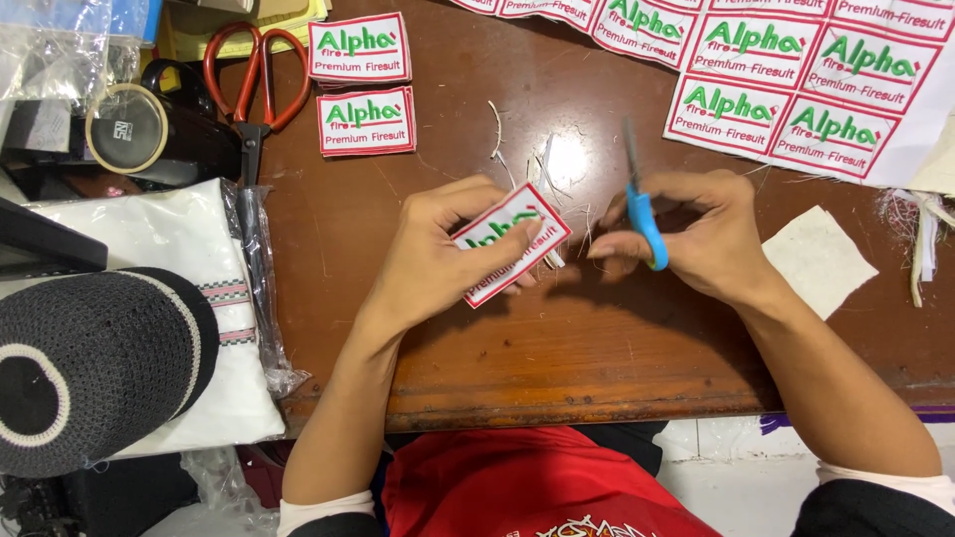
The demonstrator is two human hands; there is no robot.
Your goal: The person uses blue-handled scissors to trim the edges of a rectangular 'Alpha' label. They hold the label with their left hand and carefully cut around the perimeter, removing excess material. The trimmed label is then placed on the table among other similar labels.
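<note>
**Patch and small scissors, over the table**

Embroidered patch (509,242): rectangular, white ground, red border, green and red lettering. Tilted, its right end higher, pinched in the left hand (448,254), thumb across the face. Loose white threads hang off its right edge.

Small scissors (642,207): blue handle, grey blades pointing up and away, held in the right hand (696,234), just beside the patch.

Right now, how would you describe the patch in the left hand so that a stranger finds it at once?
Start at the brown wooden table. Near its front middle, the left hand pinches a white patch with a red border and green lettering. Unlike the two loose patches farther back, it is lifted and tilted.
</note>
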